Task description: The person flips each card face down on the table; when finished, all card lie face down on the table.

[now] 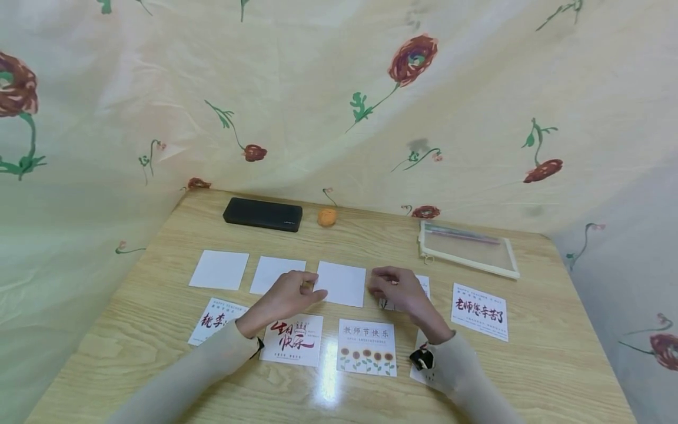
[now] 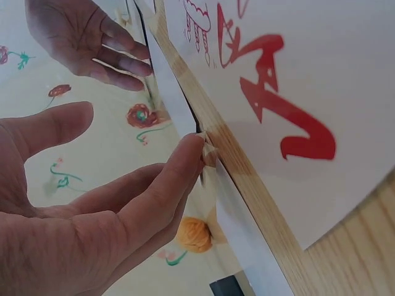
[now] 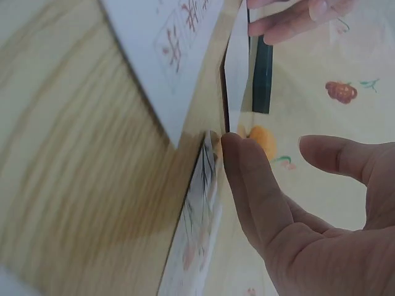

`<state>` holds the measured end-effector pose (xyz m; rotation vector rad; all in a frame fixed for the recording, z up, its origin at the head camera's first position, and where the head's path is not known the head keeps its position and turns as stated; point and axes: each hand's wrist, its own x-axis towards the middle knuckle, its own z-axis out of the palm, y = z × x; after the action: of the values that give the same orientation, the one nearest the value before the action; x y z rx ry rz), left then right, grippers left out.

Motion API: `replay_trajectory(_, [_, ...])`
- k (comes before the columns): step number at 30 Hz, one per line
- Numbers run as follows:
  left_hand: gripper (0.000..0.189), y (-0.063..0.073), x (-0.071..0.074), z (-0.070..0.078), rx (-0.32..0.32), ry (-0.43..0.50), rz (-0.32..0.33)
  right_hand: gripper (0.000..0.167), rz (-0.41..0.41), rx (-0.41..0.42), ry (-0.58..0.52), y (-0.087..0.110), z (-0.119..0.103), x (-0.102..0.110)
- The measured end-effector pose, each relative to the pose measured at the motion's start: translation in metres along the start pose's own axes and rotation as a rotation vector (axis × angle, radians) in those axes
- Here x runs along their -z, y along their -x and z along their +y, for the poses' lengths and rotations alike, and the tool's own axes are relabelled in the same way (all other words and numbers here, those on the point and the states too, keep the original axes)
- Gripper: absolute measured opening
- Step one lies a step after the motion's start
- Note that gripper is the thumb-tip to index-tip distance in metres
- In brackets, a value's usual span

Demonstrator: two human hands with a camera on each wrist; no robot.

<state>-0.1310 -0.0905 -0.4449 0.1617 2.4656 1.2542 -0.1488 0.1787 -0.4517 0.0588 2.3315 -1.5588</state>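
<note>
A plain white card (image 1: 341, 285) lies between my two hands in the middle of the back row. My left hand (image 1: 288, 292) is at its left edge, fingertips down at the tabletop and the thumb held apart, as the left wrist view shows. At the card's right edge is my right hand (image 1: 401, 291), its fingers extended and the thumb well away from them. Beneath that hand a printed card (image 1: 425, 285) with a plant drawing is partly covered. Below the plain card lie a red-lettered card (image 1: 293, 343) and a sunflower card (image 1: 366, 348).
Two more blank cards (image 1: 219, 270) sit at the left. Printed cards (image 1: 479, 311) lie at the right and front, some partly hidden by my arms. Behind stand a black case (image 1: 263, 214), an orange ball-like object (image 1: 326, 217) and a mesh zip pouch (image 1: 468, 247).
</note>
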Motion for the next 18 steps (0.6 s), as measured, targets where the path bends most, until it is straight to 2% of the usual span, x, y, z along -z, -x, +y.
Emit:
replay_trajectory(4, [0.054, -0.001, -0.001, 0.001, -0.038, -0.025, 0.015, 0.045, -0.003, 0.02, -0.011, 0.004, 0.005, 0.012])
replay_trajectory(7, [0.052, -0.003, -0.003, 0.004, -0.084, -0.009, 0.007, 0.046, 0.017, 0.028, 0.037, 0.01, 0.008, 0.023])
replay_trajectory(12, [0.049, -0.009, -0.013, 0.01, -0.15, 0.057, -0.061, 0.048, 0.049, 0.032, 0.067, 0.021, 0.013, 0.038])
replay_trajectory(18, [0.048, -0.017, -0.034, 0.021, -0.178, 0.083, -0.133, 0.047, 0.09, -0.016, 0.082, 0.031, 0.022, 0.052])
